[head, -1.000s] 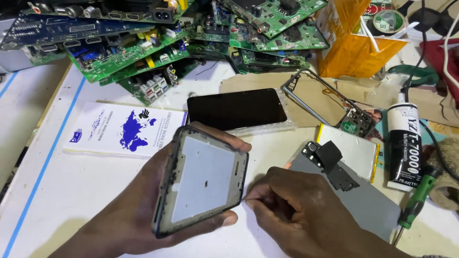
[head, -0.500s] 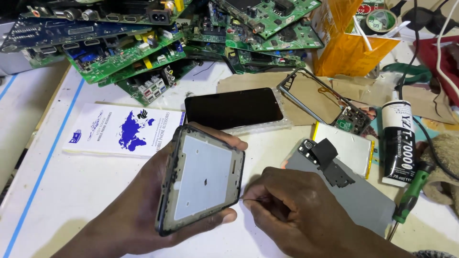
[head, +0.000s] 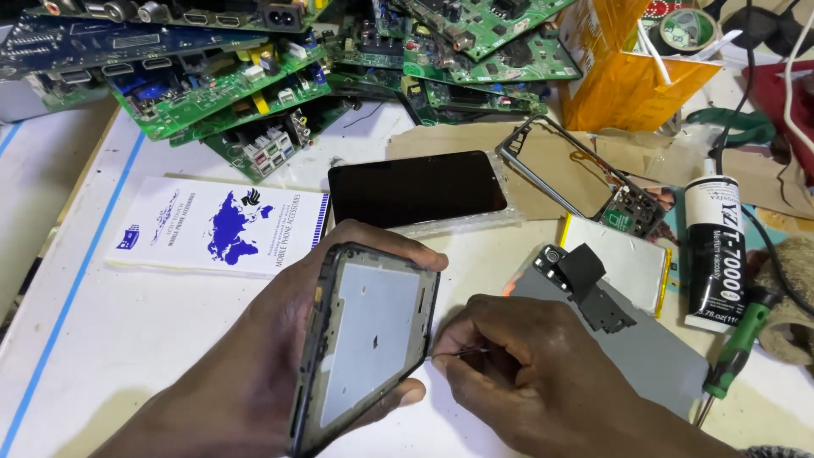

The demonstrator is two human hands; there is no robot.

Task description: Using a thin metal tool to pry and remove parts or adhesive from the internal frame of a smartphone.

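The left hand [head: 254, 373] was closed around the phone frame [head: 365, 339] by its edges; it looked light, thin, easily bent; the right hand [head: 526, 382] pinched a fine tool [head: 462, 352] at its rim

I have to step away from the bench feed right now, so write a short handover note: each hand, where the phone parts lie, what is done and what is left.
Left hand: grips the phone frame, tilted on edge, bare grey inner plate facing up.
Right hand: pinches a thin pointed tool, tip at the frame's right edge.
Parts: dark screen panel lies flat behind the frame; empty bezel beside it; grey back cover and flat battery to the right; glue tube and green screwdriver far right.
Done: the frame is stripped, with no screen on it.
Left: edge work with the tool looks unfinished; the screen panel is not yet fitted.
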